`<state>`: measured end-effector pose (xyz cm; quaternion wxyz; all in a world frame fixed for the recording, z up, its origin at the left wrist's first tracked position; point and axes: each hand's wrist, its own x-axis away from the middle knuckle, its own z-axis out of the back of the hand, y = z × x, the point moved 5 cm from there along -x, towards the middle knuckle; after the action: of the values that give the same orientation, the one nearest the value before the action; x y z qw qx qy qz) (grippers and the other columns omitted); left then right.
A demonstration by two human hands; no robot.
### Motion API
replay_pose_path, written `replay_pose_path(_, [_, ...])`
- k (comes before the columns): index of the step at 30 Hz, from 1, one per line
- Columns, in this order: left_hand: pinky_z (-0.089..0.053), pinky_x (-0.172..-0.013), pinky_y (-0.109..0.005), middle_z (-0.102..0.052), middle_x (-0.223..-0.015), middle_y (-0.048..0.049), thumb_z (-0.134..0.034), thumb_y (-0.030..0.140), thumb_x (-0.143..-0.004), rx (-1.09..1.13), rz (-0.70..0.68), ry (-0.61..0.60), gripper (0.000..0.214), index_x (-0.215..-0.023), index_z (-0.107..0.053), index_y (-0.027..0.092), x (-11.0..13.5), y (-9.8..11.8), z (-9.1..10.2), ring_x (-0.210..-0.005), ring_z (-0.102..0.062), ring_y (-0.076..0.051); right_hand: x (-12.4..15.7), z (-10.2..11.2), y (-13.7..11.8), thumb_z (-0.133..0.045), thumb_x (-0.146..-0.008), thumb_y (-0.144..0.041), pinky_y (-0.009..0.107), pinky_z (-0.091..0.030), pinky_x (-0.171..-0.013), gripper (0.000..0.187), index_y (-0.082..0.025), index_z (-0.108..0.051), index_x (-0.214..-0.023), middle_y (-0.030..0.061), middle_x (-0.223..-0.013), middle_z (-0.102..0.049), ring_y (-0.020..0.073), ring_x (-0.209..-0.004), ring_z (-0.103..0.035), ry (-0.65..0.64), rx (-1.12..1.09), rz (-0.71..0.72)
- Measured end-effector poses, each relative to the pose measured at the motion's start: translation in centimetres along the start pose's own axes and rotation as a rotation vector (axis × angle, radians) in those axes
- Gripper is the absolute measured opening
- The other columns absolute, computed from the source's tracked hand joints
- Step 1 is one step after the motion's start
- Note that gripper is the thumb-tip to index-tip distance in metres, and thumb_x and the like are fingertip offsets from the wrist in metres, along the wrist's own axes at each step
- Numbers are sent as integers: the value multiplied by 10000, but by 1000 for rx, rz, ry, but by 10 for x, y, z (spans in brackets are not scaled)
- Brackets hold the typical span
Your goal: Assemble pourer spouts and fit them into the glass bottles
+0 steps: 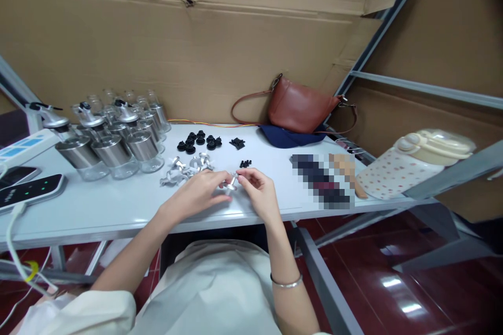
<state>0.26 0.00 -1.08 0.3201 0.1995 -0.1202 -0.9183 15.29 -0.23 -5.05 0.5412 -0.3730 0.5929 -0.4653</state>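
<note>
My left hand (198,192) and my right hand (259,192) meet over the white table (118,209), both pinching one small silver metal part (231,183) between their fingertips. A heap of similar silver metal parts (184,168) lies just beyond my left hand. Small black screws (245,164) sit just past my right hand. Farther back lie several black round caps (198,142) and a small black piece (237,142).
Several glass-and-steel dispenser bottles (113,138) stand at the back left. Two phones (29,189) and a power strip (23,147) lie at the left edge. A brown handbag (302,107) on blue cloth, a spotted flask (416,159) and cardboard walls (196,36) border the back and right.
</note>
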Motion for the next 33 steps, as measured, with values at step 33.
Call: replay_pose_path(33, [-466,-784,-300,-680,-1005,-34,-575,283,-897,-114,-298,205,173,-1035,-552,182,1,8,4,-911,-645,-171,0,1,-1,-703,-751,-426,266,-441,-635,236,-208,-678,-836,-4,-656,-645,125,-631,-570,-13,-366,-75])
